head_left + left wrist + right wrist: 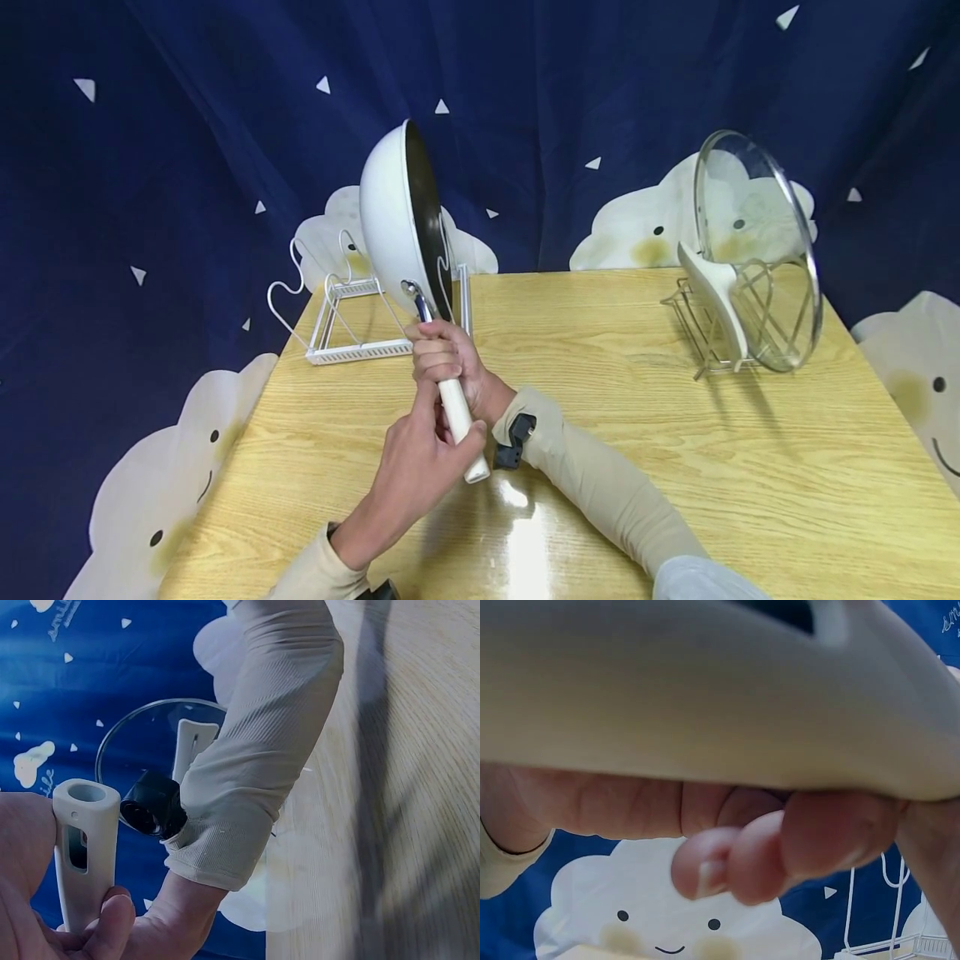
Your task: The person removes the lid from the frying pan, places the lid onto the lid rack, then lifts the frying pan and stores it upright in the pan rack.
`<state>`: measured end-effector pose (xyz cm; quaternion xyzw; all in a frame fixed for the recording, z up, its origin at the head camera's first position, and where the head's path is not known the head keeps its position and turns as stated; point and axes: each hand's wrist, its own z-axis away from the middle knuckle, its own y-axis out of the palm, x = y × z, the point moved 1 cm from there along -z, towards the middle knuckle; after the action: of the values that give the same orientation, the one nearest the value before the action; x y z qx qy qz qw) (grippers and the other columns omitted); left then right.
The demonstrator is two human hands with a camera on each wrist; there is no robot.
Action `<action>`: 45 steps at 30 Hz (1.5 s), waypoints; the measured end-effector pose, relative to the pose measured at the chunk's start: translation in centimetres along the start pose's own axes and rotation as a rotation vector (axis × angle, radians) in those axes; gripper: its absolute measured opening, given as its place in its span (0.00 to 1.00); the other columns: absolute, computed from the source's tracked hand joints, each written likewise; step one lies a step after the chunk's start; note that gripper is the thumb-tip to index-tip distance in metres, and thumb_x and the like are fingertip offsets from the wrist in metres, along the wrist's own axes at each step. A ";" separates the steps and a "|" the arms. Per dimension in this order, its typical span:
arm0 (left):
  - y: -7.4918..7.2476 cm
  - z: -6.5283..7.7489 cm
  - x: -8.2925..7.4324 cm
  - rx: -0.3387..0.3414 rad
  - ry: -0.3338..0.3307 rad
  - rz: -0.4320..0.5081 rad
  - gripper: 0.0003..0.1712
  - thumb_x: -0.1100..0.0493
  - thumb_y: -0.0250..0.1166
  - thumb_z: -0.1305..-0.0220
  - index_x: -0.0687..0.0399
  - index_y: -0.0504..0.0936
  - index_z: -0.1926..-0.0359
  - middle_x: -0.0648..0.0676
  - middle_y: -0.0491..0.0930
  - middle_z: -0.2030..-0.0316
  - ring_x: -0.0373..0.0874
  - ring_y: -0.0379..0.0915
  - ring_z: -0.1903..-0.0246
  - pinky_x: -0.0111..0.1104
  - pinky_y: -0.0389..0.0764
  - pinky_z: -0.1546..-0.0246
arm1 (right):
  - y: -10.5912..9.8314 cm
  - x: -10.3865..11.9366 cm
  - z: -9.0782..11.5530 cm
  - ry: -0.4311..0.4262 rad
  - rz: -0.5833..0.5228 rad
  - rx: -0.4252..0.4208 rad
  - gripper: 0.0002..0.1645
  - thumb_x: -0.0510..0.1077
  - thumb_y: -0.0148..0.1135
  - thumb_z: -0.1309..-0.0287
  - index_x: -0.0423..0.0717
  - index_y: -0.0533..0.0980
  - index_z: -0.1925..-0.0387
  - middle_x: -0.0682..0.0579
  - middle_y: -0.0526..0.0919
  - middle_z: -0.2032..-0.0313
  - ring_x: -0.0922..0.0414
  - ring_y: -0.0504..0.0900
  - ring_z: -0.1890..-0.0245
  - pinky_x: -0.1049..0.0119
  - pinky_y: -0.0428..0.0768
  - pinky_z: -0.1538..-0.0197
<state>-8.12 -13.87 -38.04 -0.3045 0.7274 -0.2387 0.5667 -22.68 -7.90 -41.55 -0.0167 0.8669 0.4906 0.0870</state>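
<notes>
A wok (390, 217), white outside and dark inside, is held tilted on its side, with its handle (456, 408) pointing down toward me. My right hand (453, 358) grips that handle close to the wok. Lower down, my left hand (420, 458) holds the handle's end, thumb along it. In the left wrist view the handle's slotted, hollow end (86, 877) shows between the left fingers. The handle fills the top of the right wrist view, blurred, above curled fingers (832, 832). Behind the wok stands a white wire rack (360, 354), partly hidden by it.
A glass lid (795, 250) with a white handle (720, 292) stands upright in a metal wire rack (705, 354) at the table's right. Behind the wooden table (585, 350) hangs a dark blue curtain (525, 83) with cloud shapes.
</notes>
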 end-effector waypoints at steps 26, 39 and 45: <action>1.6 0.4 0.9 -0.034 -0.013 -0.009 0.25 0.48 0.70 0.44 0.43 0.71 0.48 0.40 0.75 0.78 0.33 0.71 0.80 0.29 0.73 0.81 | -1.2 0.2 1.0 0.014 0.011 0.025 0.24 0.35 0.52 0.31 0.55 0.53 0.79 0.65 0.55 0.89 0.69 0.54 0.90 0.73 0.64 0.86; 2.1 0.5 1.4 -0.038 -0.022 0.008 0.25 0.48 0.70 0.44 0.43 0.70 0.48 0.40 0.74 0.78 0.33 0.71 0.80 0.29 0.74 0.80 | -1.7 0.4 1.2 0.021 0.002 0.007 0.25 0.35 0.51 0.31 0.56 0.53 0.79 0.65 0.55 0.89 0.68 0.55 0.90 0.74 0.63 0.85; 2.4 0.6 1.7 -0.041 -0.028 0.006 0.23 0.48 0.70 0.44 0.42 0.70 0.50 0.39 0.74 0.78 0.33 0.71 0.80 0.29 0.73 0.80 | -2.2 0.6 1.6 0.018 0.001 -0.019 0.25 0.35 0.52 0.31 0.55 0.53 0.80 0.65 0.54 0.89 0.69 0.54 0.90 0.74 0.63 0.86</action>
<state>-8.22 -13.39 -41.02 -0.3171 0.7251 -0.2180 0.5710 -22.79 -7.66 -44.26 -0.0218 0.8630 0.4985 0.0787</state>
